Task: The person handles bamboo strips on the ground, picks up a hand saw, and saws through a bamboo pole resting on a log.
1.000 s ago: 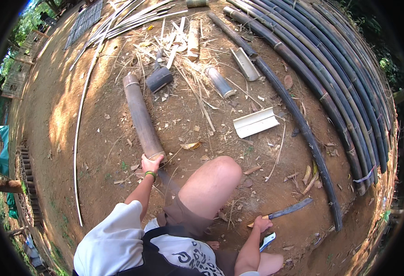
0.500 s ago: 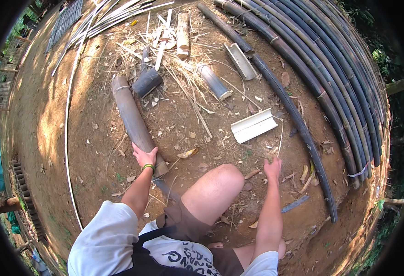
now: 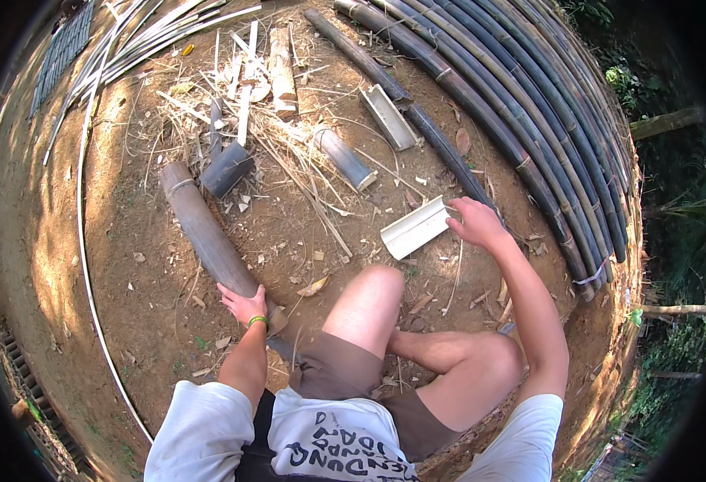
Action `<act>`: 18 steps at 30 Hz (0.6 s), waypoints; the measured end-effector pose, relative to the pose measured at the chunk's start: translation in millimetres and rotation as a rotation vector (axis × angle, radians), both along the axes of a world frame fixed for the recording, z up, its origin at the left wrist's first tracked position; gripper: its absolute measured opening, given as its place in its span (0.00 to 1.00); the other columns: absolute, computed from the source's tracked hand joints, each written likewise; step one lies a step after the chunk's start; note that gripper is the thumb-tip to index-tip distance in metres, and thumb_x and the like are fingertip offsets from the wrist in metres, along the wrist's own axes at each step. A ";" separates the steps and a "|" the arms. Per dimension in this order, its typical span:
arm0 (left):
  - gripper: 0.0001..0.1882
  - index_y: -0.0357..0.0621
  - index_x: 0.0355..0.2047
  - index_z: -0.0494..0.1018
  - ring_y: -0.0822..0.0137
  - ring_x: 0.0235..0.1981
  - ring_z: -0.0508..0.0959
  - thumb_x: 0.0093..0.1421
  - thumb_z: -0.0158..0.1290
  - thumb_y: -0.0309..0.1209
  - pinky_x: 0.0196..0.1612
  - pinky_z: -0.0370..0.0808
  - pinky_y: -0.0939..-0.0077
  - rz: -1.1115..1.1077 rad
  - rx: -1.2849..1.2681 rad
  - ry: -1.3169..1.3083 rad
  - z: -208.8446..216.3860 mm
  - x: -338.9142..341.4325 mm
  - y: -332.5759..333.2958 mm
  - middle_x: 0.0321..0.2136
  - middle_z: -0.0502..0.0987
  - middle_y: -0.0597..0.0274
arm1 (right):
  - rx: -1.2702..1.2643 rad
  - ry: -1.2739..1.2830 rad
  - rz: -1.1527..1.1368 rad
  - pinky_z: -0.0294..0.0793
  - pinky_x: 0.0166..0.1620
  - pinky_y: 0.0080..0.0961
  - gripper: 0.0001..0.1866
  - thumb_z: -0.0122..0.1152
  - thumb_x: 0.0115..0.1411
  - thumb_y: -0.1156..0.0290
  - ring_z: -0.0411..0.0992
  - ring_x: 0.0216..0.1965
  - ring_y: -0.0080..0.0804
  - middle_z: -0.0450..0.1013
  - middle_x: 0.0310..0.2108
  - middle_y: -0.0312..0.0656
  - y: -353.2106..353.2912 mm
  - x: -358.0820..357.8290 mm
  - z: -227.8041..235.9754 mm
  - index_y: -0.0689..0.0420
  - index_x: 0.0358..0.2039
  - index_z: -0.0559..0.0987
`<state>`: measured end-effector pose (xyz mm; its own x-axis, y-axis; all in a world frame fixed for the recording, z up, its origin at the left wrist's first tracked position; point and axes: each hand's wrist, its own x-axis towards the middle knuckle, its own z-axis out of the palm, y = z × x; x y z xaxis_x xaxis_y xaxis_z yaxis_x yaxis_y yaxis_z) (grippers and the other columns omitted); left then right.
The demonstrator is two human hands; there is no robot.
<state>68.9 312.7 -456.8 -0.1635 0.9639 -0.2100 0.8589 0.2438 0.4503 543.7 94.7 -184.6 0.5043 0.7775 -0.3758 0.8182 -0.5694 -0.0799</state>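
Note:
A thick brown bamboo log (image 3: pixel 204 237) lies on the ground to my left, and its near end rests by my thigh. My left hand (image 3: pixel 243 305), with a green band at the wrist, grips it near that end. Ahead and to the right, my right hand (image 3: pixel 479 222) is stretched out with its fingers apart. Its fingertips are at the right end of a split bamboo half (image 3: pixel 415 229), which lies with its pale hollow side up; whether they touch it I cannot tell. A thin bamboo sliver (image 3: pixel 456 277) lies nearer on the soil.
A dark bamboo pole (image 3: pixel 449 153) runs along the right, beside a large stack of long bamboo poles (image 3: pixel 522 153). Farther off are another split half (image 3: pixel 389 118), short bamboo sections (image 3: pixel 345 158), a dark cut piece (image 3: pixel 227 169), shavings and pale strips (image 3: pixel 160 36).
My right hand has let go of the thin sliver and moved forward to the split bamboo half. My left hand stays on the log. The view has shifted right.

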 end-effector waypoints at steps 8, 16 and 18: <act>0.70 0.50 0.77 0.40 0.34 0.67 0.63 0.41 0.74 0.43 0.67 0.66 0.46 -0.043 0.015 -0.019 -3.9 -1.7 -1.3 0.67 0.60 0.32 | -0.028 0.046 -0.167 0.68 0.66 0.46 0.52 0.69 0.55 0.38 0.66 0.66 0.55 0.64 0.66 0.60 112.9 119.4 -145.0 0.54 0.72 0.62; 0.64 0.47 0.77 0.38 0.34 0.65 0.67 0.53 0.69 0.52 0.65 0.68 0.47 0.021 0.012 -0.070 -3.8 -9.6 2.4 0.68 0.58 0.34 | 0.362 0.019 -0.473 0.67 0.64 0.49 0.60 0.75 0.47 0.40 0.67 0.62 0.58 0.67 0.61 0.59 236.9 144.1 -245.1 0.53 0.74 0.58; 0.65 0.46 0.77 0.39 0.37 0.65 0.67 0.52 0.71 0.51 0.65 0.67 0.48 0.025 -0.048 -0.093 12.4 3.2 -5.8 0.67 0.60 0.34 | 0.456 -0.003 -0.466 0.68 0.62 0.49 0.58 0.75 0.47 0.45 0.68 0.58 0.58 0.68 0.59 0.59 252.0 126.7 -257.3 0.56 0.73 0.58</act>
<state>72.1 306.9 -444.4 -0.1651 0.9484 -0.2709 0.8076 0.2876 0.5148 670.4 346.7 -441.9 0.8278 0.5581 -0.0577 0.4944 -0.7741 -0.3954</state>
